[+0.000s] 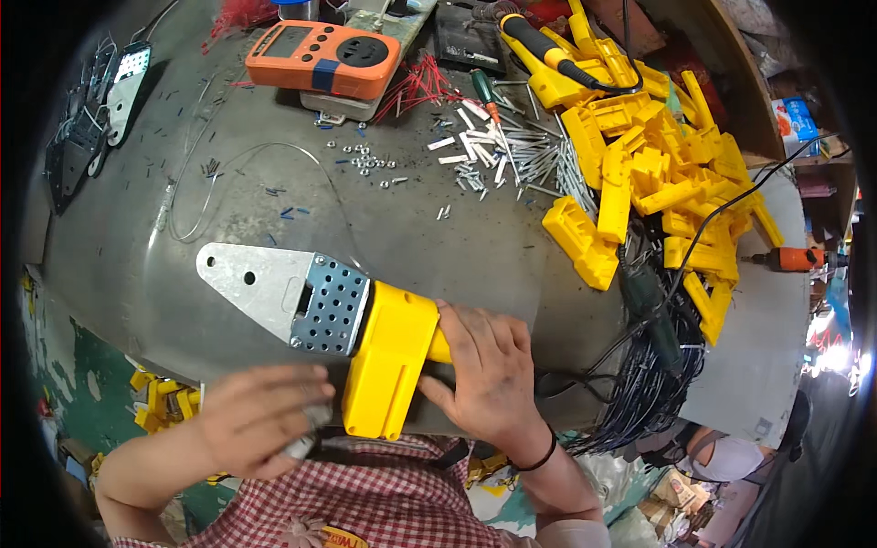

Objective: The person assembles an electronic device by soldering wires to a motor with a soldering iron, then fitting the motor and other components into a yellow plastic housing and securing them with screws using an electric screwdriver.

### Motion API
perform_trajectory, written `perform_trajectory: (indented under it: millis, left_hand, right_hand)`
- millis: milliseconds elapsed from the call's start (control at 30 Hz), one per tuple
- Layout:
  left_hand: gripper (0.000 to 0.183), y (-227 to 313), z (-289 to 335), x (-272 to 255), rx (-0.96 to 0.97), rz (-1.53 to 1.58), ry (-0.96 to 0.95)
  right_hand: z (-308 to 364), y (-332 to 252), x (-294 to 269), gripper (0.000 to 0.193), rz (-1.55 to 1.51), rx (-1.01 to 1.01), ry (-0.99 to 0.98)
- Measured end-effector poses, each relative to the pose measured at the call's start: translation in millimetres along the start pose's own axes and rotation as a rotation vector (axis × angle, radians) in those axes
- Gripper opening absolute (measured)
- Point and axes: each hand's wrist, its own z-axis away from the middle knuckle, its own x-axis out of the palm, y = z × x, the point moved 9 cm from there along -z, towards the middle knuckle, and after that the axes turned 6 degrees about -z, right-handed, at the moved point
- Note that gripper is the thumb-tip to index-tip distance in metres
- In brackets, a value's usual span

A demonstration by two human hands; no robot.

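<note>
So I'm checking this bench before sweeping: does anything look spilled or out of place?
Yes. Small nuts and white sleeves lie scattered loose across the grey table, and the yellow housings sit in a jumbled heap, not stacked.

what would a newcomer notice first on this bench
Likely the yellow tool with its flat metal plate at the near edge of the grey bench, gripped by the right hand while the left hand holds something small beside it. Then the heap of yellow plastic shells at the far right, and the orange meter at the far edge.
</note>
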Motion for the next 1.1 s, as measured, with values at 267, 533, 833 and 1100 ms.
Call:
perform_trajectory:
  millis: [267, 533, 833, 1100]
  left_hand:
    - [0.064, -32.1, -74.2, 16.3, -0.130, -0.252, -0.070]
    - [0.067, 35.1, -133.8, -29.5, -0.016, -0.342, 0.072]
    - [0.050, 11.0, -123.3, 57.6, -0.172, -0.385, -0.170]
    - [0.020, -88.1, -172.2, 20.3, -0.202, -0.550, -0.017]
  right_hand:
    - [-13.1, 15.8, -2.8, 0.030, -0.146, -0.022, -0.277]
    - [-34.7, 26.3, 7.6, 0.037, -0.068, -0.085, -0.322]
    - [-79.5, 50.6, -37.4, 0.013, -0.116, -0.350, 0.116]
    - [-86.2, 79.5, -27.8, 0.015, -0.284, -0.025, 0.114]
